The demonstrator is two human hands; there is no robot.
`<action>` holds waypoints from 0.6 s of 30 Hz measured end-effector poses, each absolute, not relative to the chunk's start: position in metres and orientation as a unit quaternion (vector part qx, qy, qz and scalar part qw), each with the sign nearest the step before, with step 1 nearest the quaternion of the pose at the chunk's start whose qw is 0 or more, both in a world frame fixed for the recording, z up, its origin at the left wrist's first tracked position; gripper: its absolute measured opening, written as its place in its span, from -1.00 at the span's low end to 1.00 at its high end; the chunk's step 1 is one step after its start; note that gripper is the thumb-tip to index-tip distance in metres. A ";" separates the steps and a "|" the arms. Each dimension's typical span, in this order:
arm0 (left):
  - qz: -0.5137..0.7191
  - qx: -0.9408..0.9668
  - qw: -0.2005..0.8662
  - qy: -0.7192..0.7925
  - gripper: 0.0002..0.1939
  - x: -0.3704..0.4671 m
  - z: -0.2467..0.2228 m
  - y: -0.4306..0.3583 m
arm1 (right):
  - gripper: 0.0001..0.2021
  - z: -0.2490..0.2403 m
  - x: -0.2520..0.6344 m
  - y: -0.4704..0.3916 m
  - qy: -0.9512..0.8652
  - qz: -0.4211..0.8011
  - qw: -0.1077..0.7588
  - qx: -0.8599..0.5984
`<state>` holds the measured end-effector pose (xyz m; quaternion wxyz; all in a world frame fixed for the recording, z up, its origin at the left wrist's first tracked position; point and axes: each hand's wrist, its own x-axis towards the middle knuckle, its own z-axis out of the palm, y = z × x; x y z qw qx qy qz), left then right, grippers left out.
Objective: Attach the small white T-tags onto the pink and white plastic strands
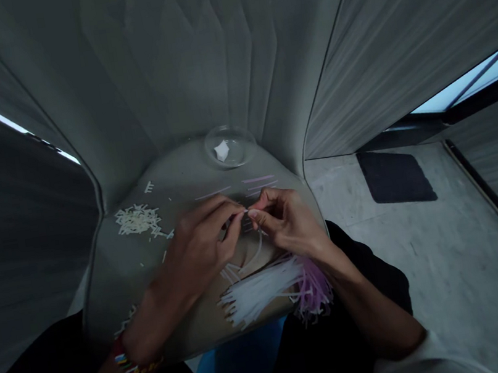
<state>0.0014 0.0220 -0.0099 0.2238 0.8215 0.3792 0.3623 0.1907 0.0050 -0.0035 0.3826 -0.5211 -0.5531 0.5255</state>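
Observation:
Over the middle of a grey chair seat (174,188), my left hand (204,233) and my right hand (289,218) meet fingertip to fingertip. Both are closed in a pinch on a thin white strip (260,247), whose lower part curves down below my right hand. The exact form of its pinched end is too small to tell. Just beyond my fingers lie several thin pink strips (258,179). Nearer to me rests a bundle of long white strips (260,294), with purple strips (314,292) at its right, under my right wrist.
A pile of short white pieces (138,219) lies on the seat's left, with more pieces (126,320) near my left wrist. Against the backrest (184,65) stands a clear round dish (243,150) holding a white scrap (222,150). A dark mat (395,177) lies on the floor at right.

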 end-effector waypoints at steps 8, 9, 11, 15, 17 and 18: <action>0.340 0.833 0.209 0.383 -0.85 0.005 -0.018 0.019 | -0.72 -0.006 0.187 0.006 -0.560 0.515 0.391 -0.518; 0.338 0.834 0.202 0.385 -0.85 0.005 -0.019 0.019 | -0.72 -0.007 0.187 0.006 -0.559 0.516 0.393 -0.517; 0.336 0.836 0.196 0.387 -0.85 0.005 -0.019 0.020 | -0.71 -0.007 0.188 0.006 -0.552 0.524 0.396 -0.514; 0.343 0.817 0.227 0.405 -0.87 0.004 -0.013 0.023 | -0.70 -0.005 0.191 0.007 -0.515 0.569 0.399 -0.502; 0.352 0.807 0.232 0.413 -0.90 0.002 -0.010 0.025 | -0.70 -0.003 0.191 0.008 -0.497 0.589 0.405 -0.491; 0.352 0.808 0.232 0.412 -0.91 0.001 -0.009 0.026 | -0.71 -0.002 0.191 0.009 -0.493 0.595 0.409 -0.485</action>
